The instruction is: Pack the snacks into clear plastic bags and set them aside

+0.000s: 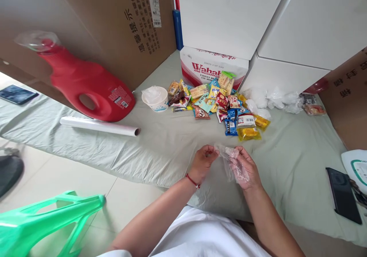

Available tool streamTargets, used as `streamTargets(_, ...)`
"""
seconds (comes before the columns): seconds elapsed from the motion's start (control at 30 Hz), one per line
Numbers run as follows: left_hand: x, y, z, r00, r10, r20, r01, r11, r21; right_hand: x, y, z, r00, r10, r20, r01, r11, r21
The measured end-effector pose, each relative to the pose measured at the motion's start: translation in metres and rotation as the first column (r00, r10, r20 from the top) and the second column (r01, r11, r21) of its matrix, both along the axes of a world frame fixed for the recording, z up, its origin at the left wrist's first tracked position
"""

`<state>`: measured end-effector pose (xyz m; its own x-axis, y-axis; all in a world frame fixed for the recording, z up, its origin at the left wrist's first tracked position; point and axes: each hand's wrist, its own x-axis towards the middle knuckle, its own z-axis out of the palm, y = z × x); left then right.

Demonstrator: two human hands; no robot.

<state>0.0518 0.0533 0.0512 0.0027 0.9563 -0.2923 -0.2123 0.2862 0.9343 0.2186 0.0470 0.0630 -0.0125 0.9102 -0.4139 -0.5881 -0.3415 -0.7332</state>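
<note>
My left hand (203,162), with a red string on its wrist, and my right hand (247,165) meet over the pale green sheet (160,142). Both pinch a thin clear plastic bag (233,164) stretched between them, the left at its top edge, the right under its body. Beyond my hands lies a heap of small wrapped snacks (220,104). A white paper cup (156,98) with clear plastic in it stands left of the heap.
A big red detergent jug (86,87) lies on its side at left, a white roll (99,126) before it. A Wahaha carton (212,67), cardboard boxes and white boxes stand behind. A black phone (342,196) lies at right, a green plastic stool (43,222) at lower left.
</note>
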Motion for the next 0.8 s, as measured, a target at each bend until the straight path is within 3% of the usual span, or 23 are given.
streamTargets(0.1, -0.005, 0.006, 0.000, 0.985, 0.001, 0.173, 0.005, 0.999, -0.036, 0.014, 0.003, -0.001, 0.997, -0.083, 0.009, 0.083, 0.997, 0.000)
streamTargets(0.23, -0.043, 0.012, 0.008, 0.897, -0.101, 0.430, 0.160, 0.982, -0.103, 0.052, 0.012, 0.003, 0.973, -0.126, 0.193, 0.133, 0.991, -0.023)
streamTargets(0.3, -0.060, 0.014, 0.011, 0.862, -0.126, 0.491, 0.207, 0.972, -0.115, 0.069, 0.014, 0.005, 0.942, -0.088, 0.325, 0.111, 0.992, -0.054)
streamTargets(0.37, -0.071, 0.016, 0.012, 0.878, -0.129, 0.461, 0.204, 0.972, -0.117, 0.078, 0.014, 0.004, 0.892, -0.049, 0.450, 0.088, 0.994, -0.066)
streamTargets(0.53, -0.078, 0.019, 0.003, 0.979, -0.143, 0.145, 0.159, 0.982, -0.098, 0.073, 0.022, -0.009, 0.777, 0.011, 0.629, -0.015, 1.000, 0.001)
streamTargets(0.67, -0.102, 0.022, -0.008, 0.979, -0.130, -0.158, 0.114, 0.988, -0.105, 0.063, 0.038, -0.025, 0.716, 0.010, 0.698, -0.066, 0.996, 0.054)
streamTargets(0.73, -0.118, 0.020, -0.010, 0.915, -0.032, -0.403, 0.008, 0.998, -0.061, 0.058, 0.045, -0.030, 0.662, 0.016, 0.749, -0.116, 0.990, 0.081)
streamTargets(0.8, -0.127, 0.012, -0.007, 0.723, 0.183, -0.666, -0.126, 0.983, 0.134, 0.054, 0.049, -0.033, 0.600, 0.027, 0.799, -0.169, 0.981, 0.093)
